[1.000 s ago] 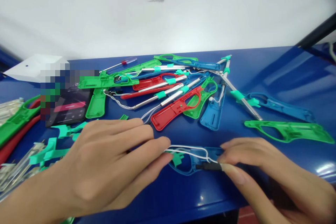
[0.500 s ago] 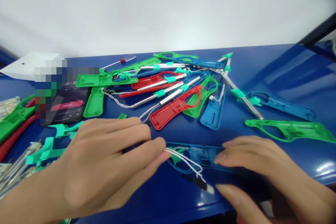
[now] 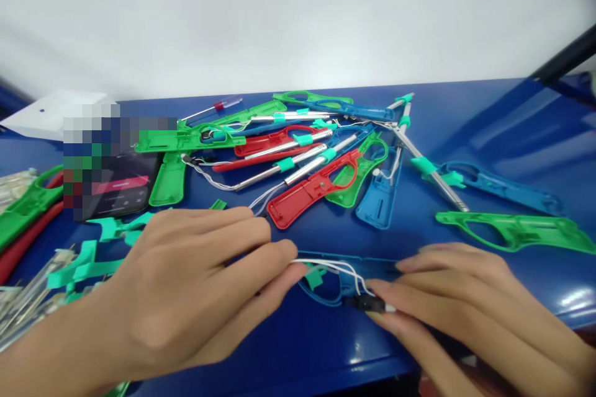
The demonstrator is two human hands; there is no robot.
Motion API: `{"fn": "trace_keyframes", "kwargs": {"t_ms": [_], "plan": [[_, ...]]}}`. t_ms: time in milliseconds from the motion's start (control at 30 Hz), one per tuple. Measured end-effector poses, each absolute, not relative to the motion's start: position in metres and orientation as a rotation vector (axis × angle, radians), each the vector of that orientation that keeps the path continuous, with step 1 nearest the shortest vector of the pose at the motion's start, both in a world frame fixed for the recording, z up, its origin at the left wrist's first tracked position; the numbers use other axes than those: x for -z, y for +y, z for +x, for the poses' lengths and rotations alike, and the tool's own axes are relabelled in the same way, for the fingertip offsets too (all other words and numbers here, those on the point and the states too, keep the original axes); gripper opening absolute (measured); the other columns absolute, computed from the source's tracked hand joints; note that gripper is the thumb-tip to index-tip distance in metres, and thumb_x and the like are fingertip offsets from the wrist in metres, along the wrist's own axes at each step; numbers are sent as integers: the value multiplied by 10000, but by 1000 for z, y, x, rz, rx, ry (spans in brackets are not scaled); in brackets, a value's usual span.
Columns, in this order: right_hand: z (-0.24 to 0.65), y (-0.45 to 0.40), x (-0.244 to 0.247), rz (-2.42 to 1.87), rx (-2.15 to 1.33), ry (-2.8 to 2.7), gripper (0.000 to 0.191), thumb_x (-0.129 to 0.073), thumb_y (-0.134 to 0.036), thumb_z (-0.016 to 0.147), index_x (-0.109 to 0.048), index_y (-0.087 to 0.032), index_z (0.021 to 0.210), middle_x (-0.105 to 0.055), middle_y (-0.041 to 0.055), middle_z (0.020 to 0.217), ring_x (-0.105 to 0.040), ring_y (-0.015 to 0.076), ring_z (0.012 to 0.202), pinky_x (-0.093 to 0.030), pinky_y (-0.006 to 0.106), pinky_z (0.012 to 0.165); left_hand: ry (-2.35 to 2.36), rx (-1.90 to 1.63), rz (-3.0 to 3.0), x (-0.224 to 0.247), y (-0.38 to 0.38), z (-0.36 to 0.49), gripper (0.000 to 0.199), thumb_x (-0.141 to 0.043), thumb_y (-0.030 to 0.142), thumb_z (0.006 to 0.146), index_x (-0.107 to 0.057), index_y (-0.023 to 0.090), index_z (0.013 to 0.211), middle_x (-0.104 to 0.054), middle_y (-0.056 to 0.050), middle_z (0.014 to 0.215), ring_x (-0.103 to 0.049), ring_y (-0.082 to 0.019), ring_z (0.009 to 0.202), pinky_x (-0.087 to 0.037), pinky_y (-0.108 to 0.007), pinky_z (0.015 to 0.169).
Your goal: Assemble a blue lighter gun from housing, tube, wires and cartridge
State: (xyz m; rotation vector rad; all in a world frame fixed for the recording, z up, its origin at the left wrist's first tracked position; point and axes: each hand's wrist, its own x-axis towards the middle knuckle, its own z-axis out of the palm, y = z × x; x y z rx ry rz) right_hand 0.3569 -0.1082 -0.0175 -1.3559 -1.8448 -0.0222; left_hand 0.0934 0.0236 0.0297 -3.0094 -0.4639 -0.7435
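My left hand is closed, its thumb and index finger pinching two thin white wires. Whatever else its fingers may cover is hidden. The wires curve over to a small black igniter-like piece with a white end. Thumb and forefinger of my right hand grip that piece from the right. Just behind it lies a blue plastic lighter handle half, open side up, its looped part partly under the wires. A teal clip shows inside the loop. My right fingers cover the far end of the handle half.
Behind my hands lie red, green and blue handle halves, with metal tubes in teal clips. A phone, loose teal clips and a screwdriver are to the left. A white wall stands behind.
My right hand has moved left and closed its thumb and forefinger on the black piece, which was hanging from the wires. The piece has risen slightly. My left hand stays nearly still.
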Motion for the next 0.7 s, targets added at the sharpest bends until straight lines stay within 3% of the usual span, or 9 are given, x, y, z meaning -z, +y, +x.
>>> {"fn": "trace_keyframes", "kwargs": {"t_ms": [133,467,700], "plan": [[359,-109,22,-1370,54,-1850,169,-673,-265,1153,-831,-302,1104,-857,-42,939,-762,184,988,-593,384,1014,-488,723,-2950,-27,24,92,186,-535,259,1166,-698,238,1079,-733,44,792,-646,-151,606,-509,-310,584],[366,-111,19,-1392,40,-1874,229,-639,-217,1139,-846,-313,1150,-879,-4,965,-819,256,968,-620,454,987,-481,676,-2956,-25,26,91,170,-583,280,1151,-682,262,1013,-693,43,749,-625,-177,567,-481,-356,501],[368,-109,19,-1390,21,-1902,159,-671,-207,1134,-795,-303,1109,-862,-58,933,-768,182,957,-551,338,1069,-492,674,-2941,-24,26,91,130,-610,311,1146,-673,253,1049,-703,30,783,-628,-181,577,-483,-357,502]]}}
